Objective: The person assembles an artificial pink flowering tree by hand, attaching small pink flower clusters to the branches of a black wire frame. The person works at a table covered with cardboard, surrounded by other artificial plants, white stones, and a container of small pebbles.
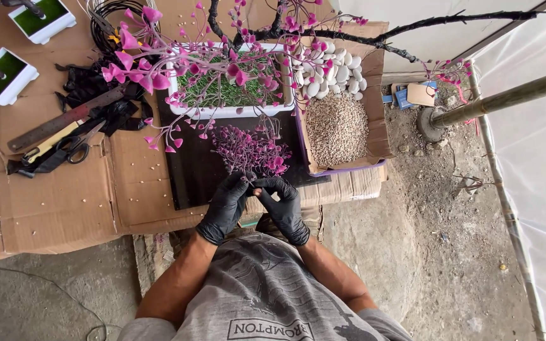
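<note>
While we look down at the black board (191, 177), we see our left hand (225, 205) and right hand (284, 207) in black gloves at its near edge, touching each other. Our fingers (242, 183) are pressed together around a small purple leaf sprig (252, 182), pinching it between both hands. Just past our hands, on the black board, lies a pile of purple leaf sprigs (251, 150). At the far edge of the board stands a white pot (229, 112) with green grass in it, and a dark tree trunk (266, 31) with pink leaves (140, 66) rises from it. Right of the board sits a cardboard box (374, 120) with small gravel (336, 129) and white stones (336, 69). Left of the board, on flat cardboard (52, 202), lie scissors (74, 148) and a rusty flat bar (58, 123). Far left of the board are two little white pots (4, 79) with green tops
</note>
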